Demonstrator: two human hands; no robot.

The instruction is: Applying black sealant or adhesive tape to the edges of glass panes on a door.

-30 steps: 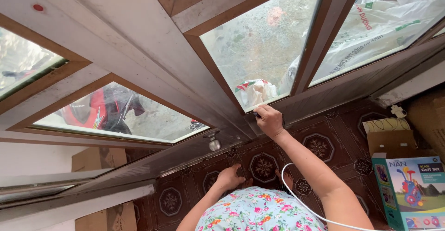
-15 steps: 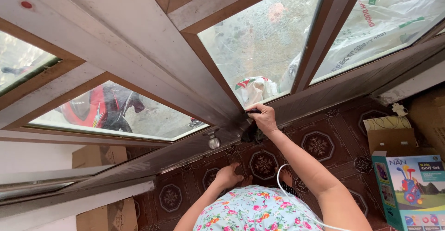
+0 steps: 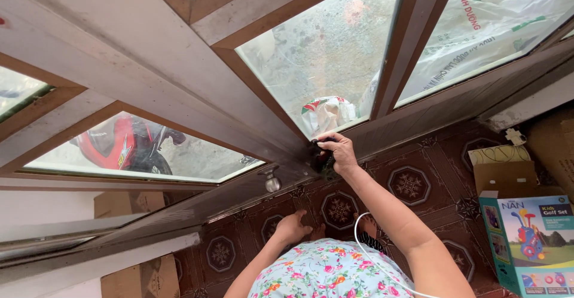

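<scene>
While the left hand [image 3: 293, 226] rests open on the floor tiles [image 3: 412, 184] for support, the right hand [image 3: 338, 152] presses a dark cloth [image 3: 321, 161] against the door frame [image 3: 239, 124].

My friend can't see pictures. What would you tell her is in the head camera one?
Seen from above, a person's right hand presses a dark cloth against the bottom of a brown wooden door frame with glass panes. Their left hand rests low near the patterned brown floor tiles; a colourful toy box stands at the right.

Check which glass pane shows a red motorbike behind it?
The low left pane; the red motorbike shows through it. The others show bags or blur.
</scene>
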